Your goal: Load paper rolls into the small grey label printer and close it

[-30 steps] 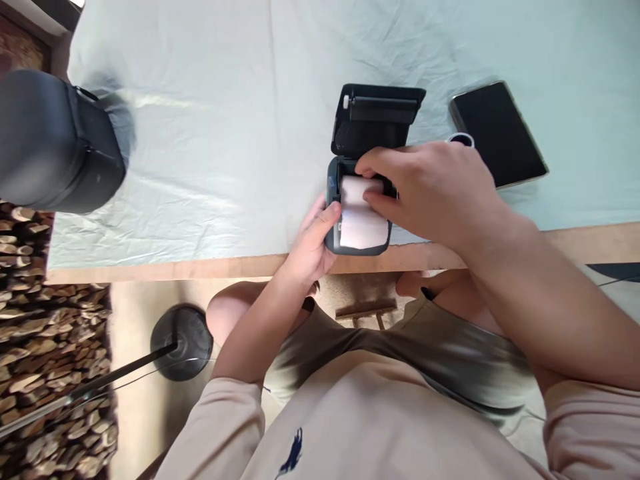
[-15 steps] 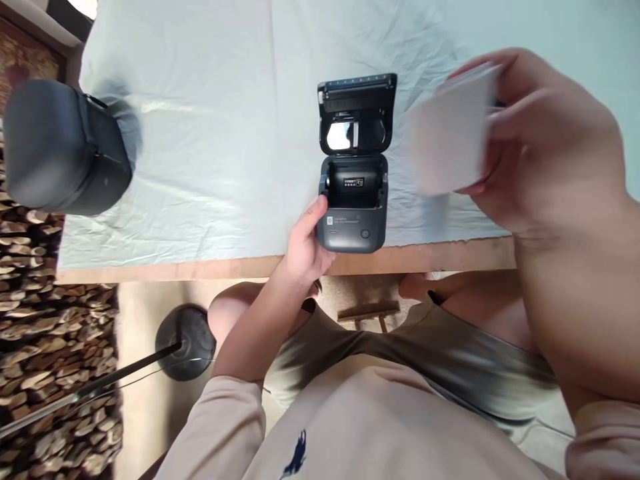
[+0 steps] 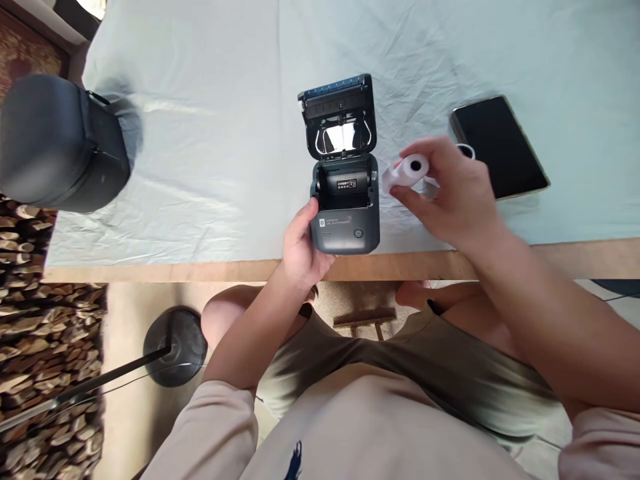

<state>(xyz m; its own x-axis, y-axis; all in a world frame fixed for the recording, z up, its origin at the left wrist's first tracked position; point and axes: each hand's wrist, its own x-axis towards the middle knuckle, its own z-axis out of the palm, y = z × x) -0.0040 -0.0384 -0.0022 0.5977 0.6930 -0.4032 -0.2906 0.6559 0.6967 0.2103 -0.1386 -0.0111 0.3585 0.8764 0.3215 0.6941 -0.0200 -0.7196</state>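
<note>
Cloth-covered wooden table: a pale blue-green, wrinkled cloth lies over it, and a strip of bare wood shows along the near edge.
Dark grey plastic printer with rounded corners: it is at the near edge of the table, about the middle. Its underside is hidden, so one cannot tell if it touches the cloth.
Black hinged lid: it stands open on the far side of the printer, and the paper compartment is uncovered.
Left hand: it grips the printer from the left, with the thumb at the upper side wall; the other fingers are mostly hidden.
White paper roll: it is just beside the printer, on its right, outside the compartment. The dark hole of its end faces the camera.
Right hand: closed on the paper roll, which is pinched between thumb and fingers, at the hand's left side.
Flat black-screened tablet: it lies beyond the right hand, nearer to the right edge.
Dark grey rounded case: at the left edge.
</note>
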